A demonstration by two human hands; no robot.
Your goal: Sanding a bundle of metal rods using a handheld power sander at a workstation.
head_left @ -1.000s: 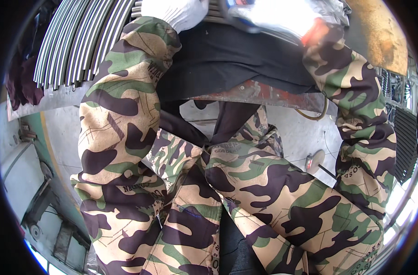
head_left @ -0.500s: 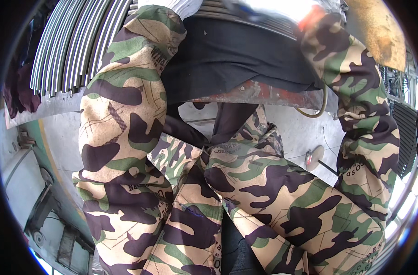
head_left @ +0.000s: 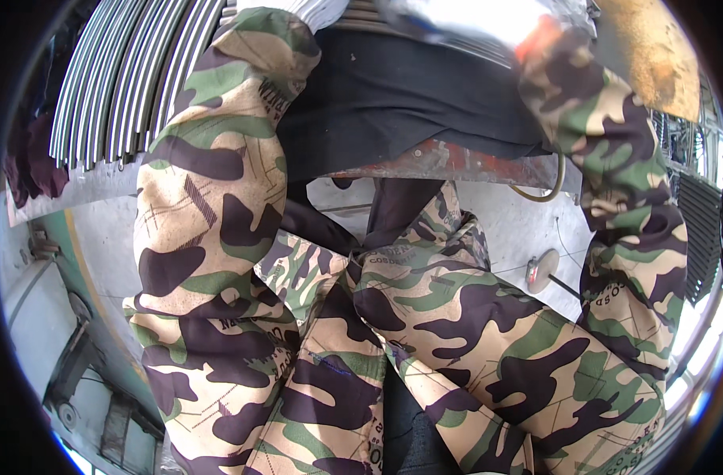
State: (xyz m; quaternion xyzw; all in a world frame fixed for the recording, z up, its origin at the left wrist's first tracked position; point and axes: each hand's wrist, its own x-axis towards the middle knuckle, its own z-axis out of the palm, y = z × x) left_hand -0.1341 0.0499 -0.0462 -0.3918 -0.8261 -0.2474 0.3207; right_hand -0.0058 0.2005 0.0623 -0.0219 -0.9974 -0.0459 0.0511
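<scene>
My left hand, in a white glove, reaches to the top edge over metal rods; its fingers lie beyond the picture. At the upper right my right hand is smeared by motion, with an orange-red band by the sleeve. A bright white and bluish blur adjoins it; I cannot make out whether it is glove or a held thing. Several shiny metal rods lie side by side left of my left sleeve, and more run crosswise under both hands. Black cloth covers the work surface between my forearms.
The bench's worn red and grey metal edge runs before my knees, with a thin bent hose below. A brownish board stands at the upper right. Dark cloth hangs at the far left. A round disc on a rod is near the floor.
The blurred white shape by my right hand has shifted slightly up and left. My right sleeve has moved a little; my left arm stays almost in place.
</scene>
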